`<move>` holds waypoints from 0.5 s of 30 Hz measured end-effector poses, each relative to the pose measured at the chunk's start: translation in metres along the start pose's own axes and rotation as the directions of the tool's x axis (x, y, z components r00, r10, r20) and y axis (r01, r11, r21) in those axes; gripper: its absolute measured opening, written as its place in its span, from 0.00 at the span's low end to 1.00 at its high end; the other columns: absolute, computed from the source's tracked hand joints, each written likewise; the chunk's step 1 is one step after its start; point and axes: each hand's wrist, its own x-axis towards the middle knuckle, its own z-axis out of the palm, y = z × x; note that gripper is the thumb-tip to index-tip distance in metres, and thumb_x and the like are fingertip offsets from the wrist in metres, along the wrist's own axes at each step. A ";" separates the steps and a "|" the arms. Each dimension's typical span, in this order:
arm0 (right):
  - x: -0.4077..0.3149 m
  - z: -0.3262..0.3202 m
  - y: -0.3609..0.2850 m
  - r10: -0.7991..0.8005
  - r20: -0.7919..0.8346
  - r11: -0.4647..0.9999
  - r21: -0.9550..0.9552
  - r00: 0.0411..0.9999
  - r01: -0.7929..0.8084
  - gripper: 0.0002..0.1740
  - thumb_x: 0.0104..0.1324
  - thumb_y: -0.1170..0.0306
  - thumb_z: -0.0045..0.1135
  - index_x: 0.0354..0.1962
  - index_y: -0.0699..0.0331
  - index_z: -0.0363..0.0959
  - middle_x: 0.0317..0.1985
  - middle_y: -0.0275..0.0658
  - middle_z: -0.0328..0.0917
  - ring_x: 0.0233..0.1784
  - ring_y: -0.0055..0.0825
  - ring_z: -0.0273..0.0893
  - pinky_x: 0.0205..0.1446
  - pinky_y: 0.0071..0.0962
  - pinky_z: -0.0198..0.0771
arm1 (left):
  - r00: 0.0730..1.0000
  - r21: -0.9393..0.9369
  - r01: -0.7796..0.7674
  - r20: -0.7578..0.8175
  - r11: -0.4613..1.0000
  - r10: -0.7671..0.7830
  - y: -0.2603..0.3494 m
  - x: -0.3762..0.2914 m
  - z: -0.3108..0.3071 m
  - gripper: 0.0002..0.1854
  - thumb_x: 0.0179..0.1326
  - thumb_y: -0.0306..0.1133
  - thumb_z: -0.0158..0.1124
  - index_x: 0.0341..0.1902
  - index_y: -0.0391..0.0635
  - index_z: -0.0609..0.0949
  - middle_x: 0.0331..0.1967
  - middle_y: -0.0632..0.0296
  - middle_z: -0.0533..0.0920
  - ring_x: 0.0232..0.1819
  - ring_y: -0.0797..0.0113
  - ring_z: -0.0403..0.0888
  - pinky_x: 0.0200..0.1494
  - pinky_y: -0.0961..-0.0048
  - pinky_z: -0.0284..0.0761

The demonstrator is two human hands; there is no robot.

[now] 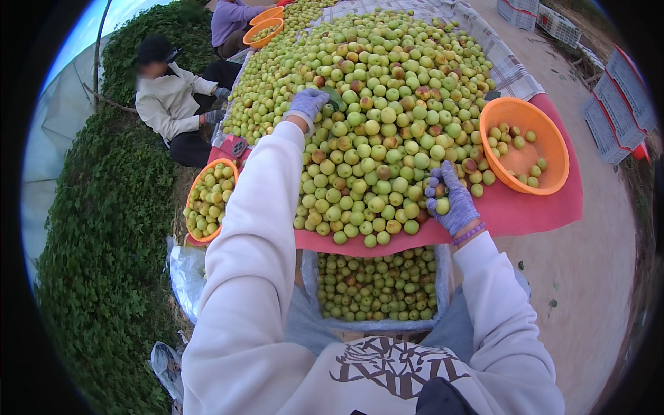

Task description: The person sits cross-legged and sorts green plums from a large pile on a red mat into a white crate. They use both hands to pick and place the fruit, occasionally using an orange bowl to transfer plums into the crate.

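Observation:
A large heap of round green-yellow fruit (pixel 384 119), some with reddish-brown patches, covers the table in front of me. My left hand (pixel 309 104), in a purple knit glove, reaches to the heap's left part. Its fingertips pinch a dark green leaf (pixel 336 98). At the near right edge of the heap, my right hand (pixel 454 202) wears a matching glove and curls around a green fruit (pixel 442 206). Its fingers partly hide what else may be in the palm. Below the table edge, a plastic-lined crate (pixel 444 280) full of similar fruit stands between my legs.
An orange basket (pixel 557 171) with several fruits rests at the right; another orange basket (pixel 193 236), well filled, is at the left. A phone (pixel 237 147) lies near the left edge. A seated person (pixel 168 104) works along the left side. Stacked crates (pixel 620 104) stand far right.

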 end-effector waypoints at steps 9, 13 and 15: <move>0.000 0.004 0.001 0.010 0.069 1.000 -0.011 0.998 -0.010 0.16 0.69 0.54 0.57 0.35 0.57 0.72 0.25 0.28 0.73 0.23 0.19 0.71 0.19 0.17 0.66 | 0.991 0.392 0.026 -0.134 0.920 0.029 0.019 0.001 0.027 0.14 0.51 0.41 0.69 0.38 0.46 0.81 0.36 0.51 0.85 0.42 0.50 0.82 0.48 0.61 0.76; -0.002 0.003 -0.002 0.005 0.070 1.000 0.000 0.998 -0.005 0.15 0.69 0.54 0.58 0.35 0.57 0.72 0.25 0.28 0.73 0.23 0.19 0.71 0.19 0.17 0.66 | 0.986 -0.547 0.031 -0.120 0.837 -0.116 0.013 -0.002 0.021 0.08 0.57 0.27 0.66 0.39 0.41 0.79 0.33 0.59 0.85 0.35 0.65 0.84 0.38 0.72 0.79; -0.002 0.003 -0.002 0.019 0.073 1.000 0.005 0.997 -0.019 0.15 0.69 0.54 0.58 0.35 0.57 0.72 0.25 0.28 0.73 0.23 0.19 0.72 0.18 0.17 0.66 | 0.996 -0.669 0.062 -0.011 0.741 -0.094 0.006 -0.009 0.017 0.12 0.59 0.21 0.62 0.47 0.38 0.79 0.37 0.62 0.83 0.34 0.71 0.82 0.38 0.78 0.79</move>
